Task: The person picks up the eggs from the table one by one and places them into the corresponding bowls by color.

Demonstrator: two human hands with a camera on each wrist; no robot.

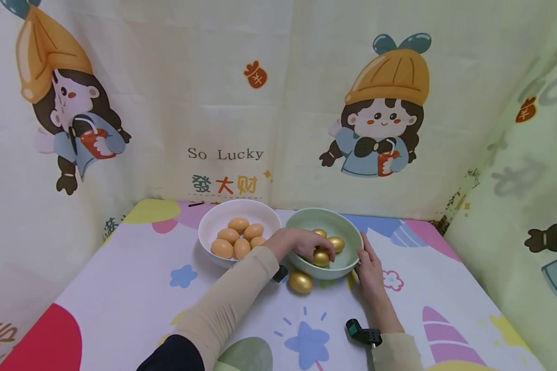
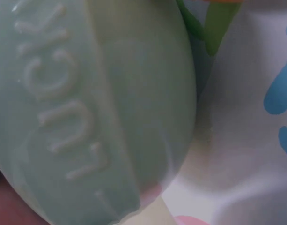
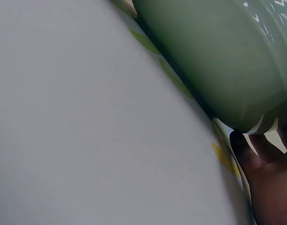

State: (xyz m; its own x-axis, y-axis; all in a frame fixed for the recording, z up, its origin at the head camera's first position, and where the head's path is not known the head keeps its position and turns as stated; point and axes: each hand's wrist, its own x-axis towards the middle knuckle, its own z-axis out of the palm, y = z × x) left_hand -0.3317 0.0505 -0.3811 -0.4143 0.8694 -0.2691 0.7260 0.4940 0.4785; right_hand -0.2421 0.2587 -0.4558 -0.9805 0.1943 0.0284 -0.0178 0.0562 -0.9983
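Note:
My left hand (image 1: 313, 245) reaches into the pale green bowl (image 1: 301, 219), its fingers curled over a golden egg (image 1: 321, 258). Two more golden eggs lie in that bowl, one of them (image 1: 336, 243) to the right of my fingers. At the bowl's right side, my right hand (image 1: 371, 270) holds it by the rim and outer wall. The right wrist view shows fingers (image 3: 267, 157) against the green bowl (image 3: 223, 56). Raised letters on the bowl (image 2: 148, 93) fill much of the left wrist view. One golden egg (image 1: 300, 283) rests on the table in front of the bowl.
To the left, a white bowl (image 1: 206, 226) with several brown eggs (image 1: 228, 235) stands close beside the green one. My left forearm crosses in front of it. A patterned cloth (image 1: 130, 283) covers the table, and printed curtains (image 1: 297, 118) hang behind and at the sides.

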